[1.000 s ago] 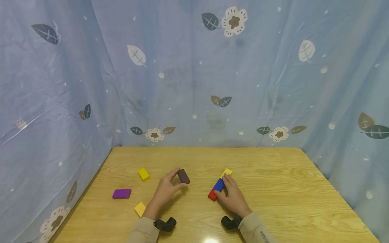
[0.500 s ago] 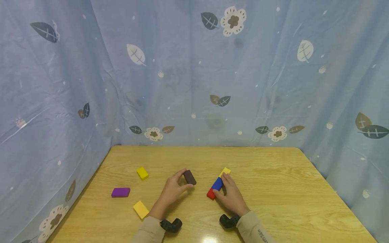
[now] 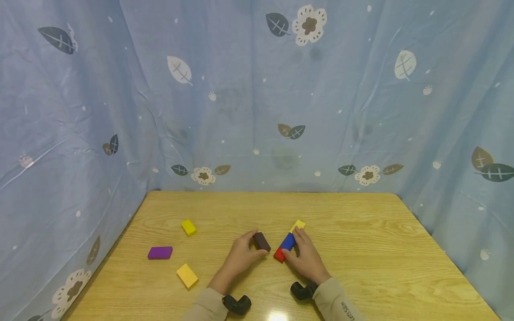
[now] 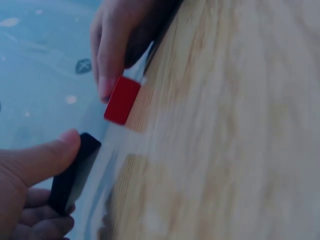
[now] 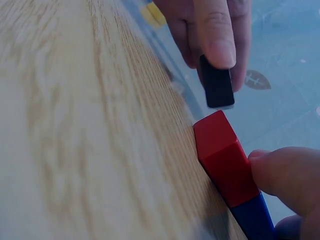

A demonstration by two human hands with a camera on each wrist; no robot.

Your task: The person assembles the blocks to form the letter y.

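Note:
My left hand [image 3: 242, 256] pinches a dark brown block [image 3: 262, 242] between thumb and fingers, just left of the row of blocks. That row slants over the table: a red block [image 3: 279, 254] at the near end, a blue block [image 3: 287, 241] in the middle and a pale yellow block [image 3: 298, 225] at the far end. My right hand [image 3: 308, 258] holds the row, its thumb on the red block [image 5: 227, 165] near the blue one and its fingertips by the yellow one. In the right wrist view, a small gap separates the dark block [image 5: 217, 87] from the red one.
On the left of the wooden table [image 3: 361, 249] lie a bright yellow block [image 3: 188, 227], a purple block [image 3: 159, 253] and an orange-yellow block [image 3: 187, 276], apart from each other. A blue patterned curtain [image 3: 241, 111] encloses the back and sides.
My left hand has carried the dark brown block rightward and slightly nearer, close to the row. My right hand and the row have stayed in place.

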